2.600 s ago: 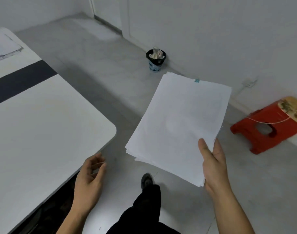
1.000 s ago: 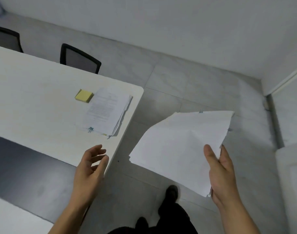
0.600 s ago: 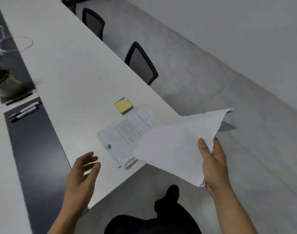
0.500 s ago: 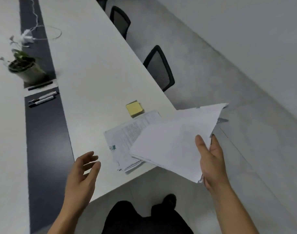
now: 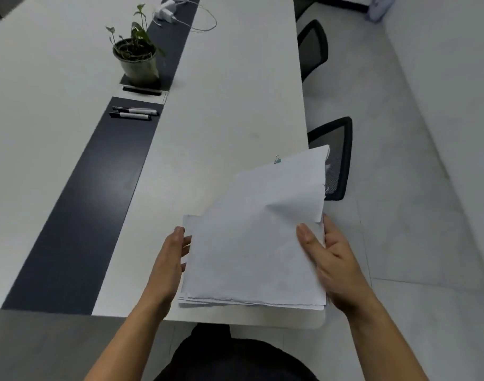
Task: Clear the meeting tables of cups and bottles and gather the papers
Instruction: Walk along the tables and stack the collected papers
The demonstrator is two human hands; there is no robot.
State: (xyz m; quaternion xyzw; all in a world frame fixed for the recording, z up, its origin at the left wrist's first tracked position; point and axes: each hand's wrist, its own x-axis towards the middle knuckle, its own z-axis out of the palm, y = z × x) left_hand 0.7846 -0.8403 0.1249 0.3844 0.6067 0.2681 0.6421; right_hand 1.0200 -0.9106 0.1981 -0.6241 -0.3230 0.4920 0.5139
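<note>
A stack of white papers (image 5: 251, 257) lies on the near right corner of the long white table (image 5: 221, 111). Its top sheets curl upward at the far right, and a small green binder clip (image 5: 277, 160) shows at their far edge. My right hand (image 5: 331, 262) grips the stack's right side, thumb on top. My left hand (image 5: 170, 262) presses against the stack's left edge with fingers slightly bent. The printed sheets and the yellow sticky pad seen earlier are hidden under the stack.
A dark strip (image 5: 97, 188) runs down the table's middle. On it lie two markers (image 5: 133, 112), a potted plant (image 5: 136, 55) and a white charger with a cable (image 5: 174, 12). Two black chairs (image 5: 335, 158) stand along the right side.
I turned toward the table end. My right hand brought the held papers down onto the printed sheets on the table, covering them. My left hand moved in to the stack's left edge.
</note>
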